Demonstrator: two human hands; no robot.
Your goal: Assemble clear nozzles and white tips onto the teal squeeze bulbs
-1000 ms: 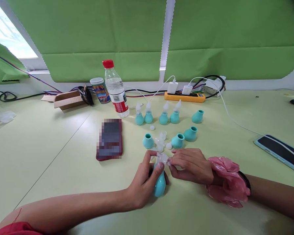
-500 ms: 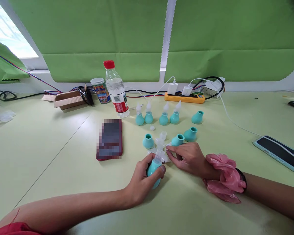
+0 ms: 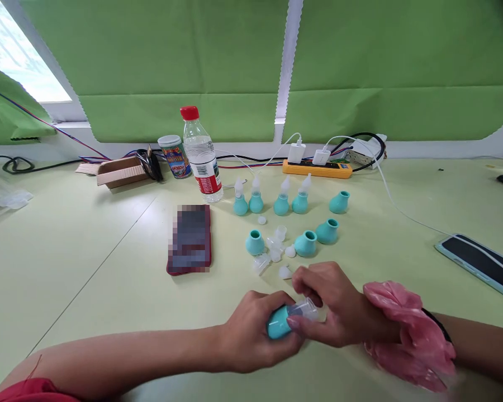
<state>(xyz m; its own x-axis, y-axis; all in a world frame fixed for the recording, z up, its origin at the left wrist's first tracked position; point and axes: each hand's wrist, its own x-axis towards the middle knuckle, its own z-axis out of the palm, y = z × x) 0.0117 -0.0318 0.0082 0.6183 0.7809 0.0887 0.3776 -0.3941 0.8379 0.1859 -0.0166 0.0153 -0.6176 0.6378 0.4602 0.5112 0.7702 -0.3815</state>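
Note:
My left hand (image 3: pixel 260 329) is closed around the teal squeeze bulb (image 3: pixel 279 322) of what looks like a nasal aspirator. A clear plastic tube (image 3: pixel 305 309) sticks out of the bulb's neck, pointing right. My right hand (image 3: pixel 331 304) closes on that tube, thumb along its near side and fingers curled over the far side; whether a small part is also pinched there is hidden. Just beyond lie loose clear tubes (image 3: pixel 261 263) and small white tips (image 3: pixel 285 272). Open-topped teal bulbs (image 3: pixel 305 244) stand around them. Behind is a row of aspirators (image 3: pixel 281 204) with pale tips fitted.
A phone (image 3: pixel 189 240) lies to the left, with a water bottle (image 3: pixel 204 167), a printed can (image 3: pixel 175 157) and a cardboard box (image 3: pixel 121 171) behind. An orange power strip (image 3: pixel 317 168) sits at the back. Its white cable runs to another phone (image 3: pixel 478 259) at right.
Both hands have come nearer to me. The held bulb has tipped from upright to lying rightward, and my right hand has left the loose parts and closed on its clear tube.

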